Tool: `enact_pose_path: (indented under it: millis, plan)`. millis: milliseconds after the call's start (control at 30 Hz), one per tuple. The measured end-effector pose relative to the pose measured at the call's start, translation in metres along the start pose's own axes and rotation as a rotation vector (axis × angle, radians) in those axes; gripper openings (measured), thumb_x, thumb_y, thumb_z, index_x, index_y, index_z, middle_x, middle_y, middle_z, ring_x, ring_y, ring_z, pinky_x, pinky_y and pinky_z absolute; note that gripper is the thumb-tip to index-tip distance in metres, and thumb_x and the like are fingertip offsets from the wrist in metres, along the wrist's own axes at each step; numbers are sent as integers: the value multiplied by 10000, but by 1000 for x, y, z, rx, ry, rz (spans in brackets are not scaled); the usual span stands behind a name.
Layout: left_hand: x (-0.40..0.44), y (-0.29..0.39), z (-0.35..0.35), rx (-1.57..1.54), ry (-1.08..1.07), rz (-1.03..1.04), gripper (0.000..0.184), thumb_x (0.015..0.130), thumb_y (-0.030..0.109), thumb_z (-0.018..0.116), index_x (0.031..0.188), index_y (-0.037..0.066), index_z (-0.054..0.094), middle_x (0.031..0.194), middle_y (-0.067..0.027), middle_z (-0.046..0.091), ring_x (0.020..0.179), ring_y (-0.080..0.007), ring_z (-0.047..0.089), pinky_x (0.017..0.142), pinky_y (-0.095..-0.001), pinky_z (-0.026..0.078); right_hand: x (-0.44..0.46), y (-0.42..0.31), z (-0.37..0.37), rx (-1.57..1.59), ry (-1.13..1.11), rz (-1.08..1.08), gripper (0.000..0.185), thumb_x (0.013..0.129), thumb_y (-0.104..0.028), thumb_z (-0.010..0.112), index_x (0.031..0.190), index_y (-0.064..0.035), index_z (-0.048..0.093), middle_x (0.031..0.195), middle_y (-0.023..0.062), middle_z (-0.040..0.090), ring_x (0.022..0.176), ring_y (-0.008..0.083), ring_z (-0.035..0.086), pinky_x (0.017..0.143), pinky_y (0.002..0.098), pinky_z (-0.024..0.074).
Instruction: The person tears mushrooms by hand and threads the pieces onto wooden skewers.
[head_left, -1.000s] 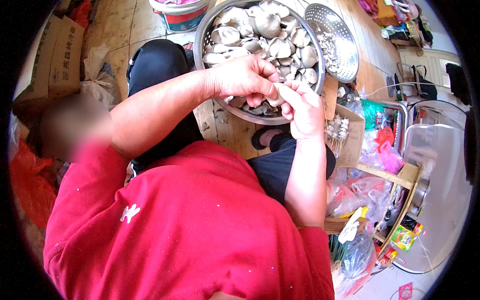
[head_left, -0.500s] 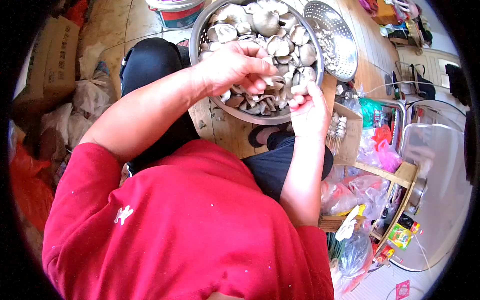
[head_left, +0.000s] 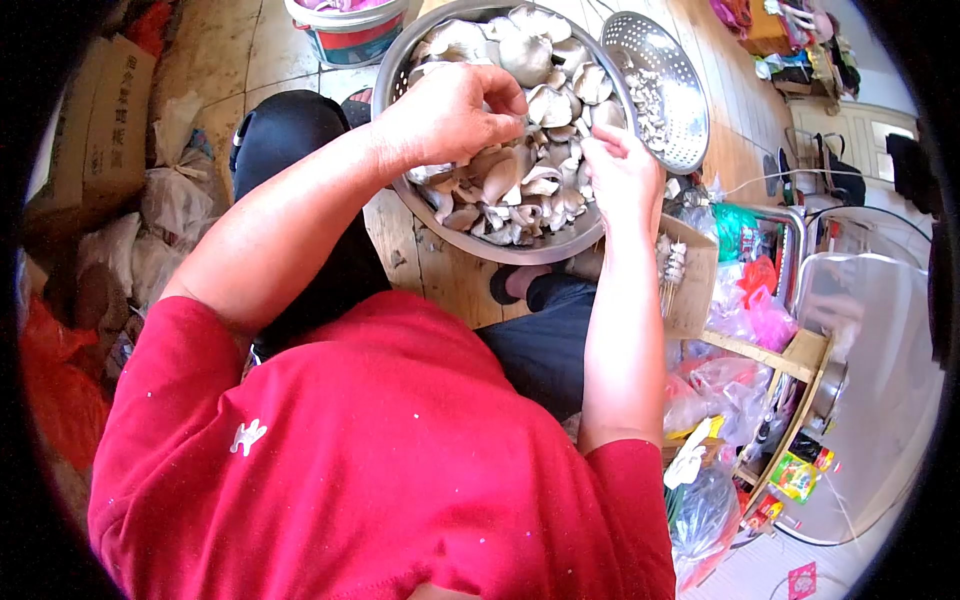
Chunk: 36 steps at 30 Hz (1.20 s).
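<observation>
As mushrooms (head_left: 538, 162) are being flanked, four o'clock from left hand (head_left: 450, 112), nine from right hand (head_left: 626, 174), neither grip can be told.

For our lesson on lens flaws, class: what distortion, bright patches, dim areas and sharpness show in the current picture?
Head view: wide-angle bending with curved black edges; the right forearm very bright, nearly washed out; the cardboard box dimmer at the left; the mushrooms fairly crisp.

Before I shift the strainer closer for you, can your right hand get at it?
Probably yes: the strainer lies just beside the bowl, close to your right hand, and nothing seems to block the way.
</observation>
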<state>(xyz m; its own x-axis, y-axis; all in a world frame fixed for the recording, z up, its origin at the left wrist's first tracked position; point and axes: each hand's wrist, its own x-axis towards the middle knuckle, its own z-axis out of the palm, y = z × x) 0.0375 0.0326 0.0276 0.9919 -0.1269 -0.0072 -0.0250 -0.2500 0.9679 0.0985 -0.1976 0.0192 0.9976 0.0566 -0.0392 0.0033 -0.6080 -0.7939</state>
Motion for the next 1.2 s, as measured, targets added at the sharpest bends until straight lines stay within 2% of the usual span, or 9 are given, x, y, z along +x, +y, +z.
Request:
enact_pose_path:
  millis: [200, 267, 400, 467, 533, 700, 833, 1067, 1200]
  plan:
    - [5, -8, 3, -65, 0, -2, 100, 791, 53, 618, 880, 7, 620, 755, -20, 616, 559, -56, 522, 498, -222, 442, 25, 4, 30, -193, 22, 34, 396, 721, -264, 694, 1013, -1, 647, 889, 136, 682, 737, 203, 657, 696, 296, 510]
    - [7, -8, 4, -43, 29, -5, 114, 790, 65, 621, 887, 7, 619, 744, -12, 613, 555, -63, 525, 499, -224, 446, 29, 6, 38, -288, 50, -32, 382, 722, -203, 728, 1000, 44, 642, 821, 86, 655, 544, 95, 558, 474, 218, 462]
    - [9, -11, 4, 71, 155, 10, 284, 786, 119, 663, 1037, 14, 582, 857, -30, 628, 563, -79, 551, 524, -243, 477, 5, -17, 37, 349, 45, 187, 267, 767, -121, 677, 972, 38, 612, 736, 51, 620, 537, 103, 564, 468, 222, 459]
    - [11, -12, 6, 94, 187, -3, 376, 782, 147, 685, 1115, 25, 558, 947, -50, 620, 587, -83, 563, 539, -247, 487, -5, -25, 32, 392, 42, 167, 206, 788, -79, 649, 957, 24, 595, 711, 38, 603, 525, 103, 562, 458, 222, 458]
    - [11, -7, 9, 40, 257, 113, 413, 736, 256, 703, 1058, 23, 593, 989, -110, 648, 778, -206, 647, 738, -315, 514, -19, -36, 27, 489, 11, 88, 161, 789, -94, 651, 893, 14, 595, 703, 58, 609, 519, 104, 560, 472, 216, 456]
    - [9, -3, 15, -406, -27, -109, 202, 800, 183, 685, 937, 45, 635, 687, -2, 609, 546, -65, 551, 514, -221, 478, -41, -51, 20, 586, -107, 67, 126, 824, -89, 646, 897, 1, 597, 707, 38, 608, 536, 87, 554, 501, 201, 448]
    - [-1, 9, 14, -385, -70, -202, 162, 824, 134, 666, 938, 28, 622, 708, 8, 598, 518, -54, 521, 495, -194, 441, -50, -52, 21, 585, -184, 26, 251, 836, -82, 651, 1055, 19, 584, 765, 29, 612, 538, 73, 549, 483, 192, 453]
    - [-3, -2, 15, -570, -158, -227, 183, 797, 108, 692, 937, 12, 624, 696, -25, 619, 574, -84, 601, 500, -220, 504, -58, -46, 22, 576, -122, 40, 201, 834, -95, 659, 989, 12, 589, 757, 40, 617, 533, 71, 539, 469, 191, 443]
    - [-6, 2, 18, -825, -28, -290, 142, 818, 108, 672, 918, 28, 611, 710, -13, 610, 565, -83, 585, 502, -227, 496, -59, -46, 29, 651, -2, -20, 195, 844, -99, 648, 990, 14, 584, 744, 43, 611, 538, 76, 539, 466, 194, 444]
